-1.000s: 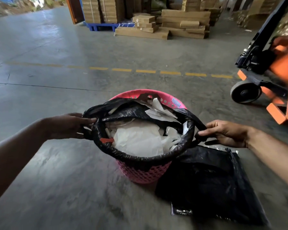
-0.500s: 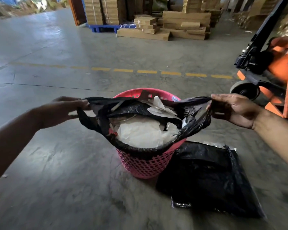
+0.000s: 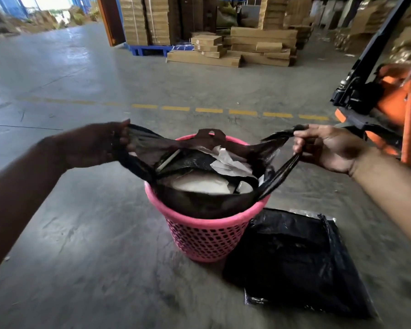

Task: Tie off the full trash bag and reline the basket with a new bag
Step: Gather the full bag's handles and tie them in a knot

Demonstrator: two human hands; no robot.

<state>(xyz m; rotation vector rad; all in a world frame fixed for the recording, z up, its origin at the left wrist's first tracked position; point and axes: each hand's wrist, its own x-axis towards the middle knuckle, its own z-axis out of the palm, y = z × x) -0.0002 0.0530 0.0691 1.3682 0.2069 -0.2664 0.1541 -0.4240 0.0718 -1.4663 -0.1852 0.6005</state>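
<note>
A pink perforated basket [image 3: 204,236] stands on the concrete floor. Inside it sits a full black trash bag [image 3: 199,203], stuffed with white paper and plastic. My left hand [image 3: 97,146] grips the bag's left edge, lifted above and left of the rim. Out to the right, my right hand [image 3: 328,148] pinches the bag's right edge and holds it taut. The bag's mouth gapes between the two hands. A flat pack of new black bags [image 3: 297,264] lies on the floor, touching the basket's right side.
An orange pallet truck [image 3: 384,103] stands close at the right. Stacked cardboard boxes [image 3: 247,46] and a blue pallet [image 3: 147,49] fill the back. A dashed yellow line [image 3: 223,111] crosses the floor behind the basket.
Both hands have risen and moved apart, pulling the bag's edges off the basket rim and stretching them upward and outward. The basket's pink rim now shows.
</note>
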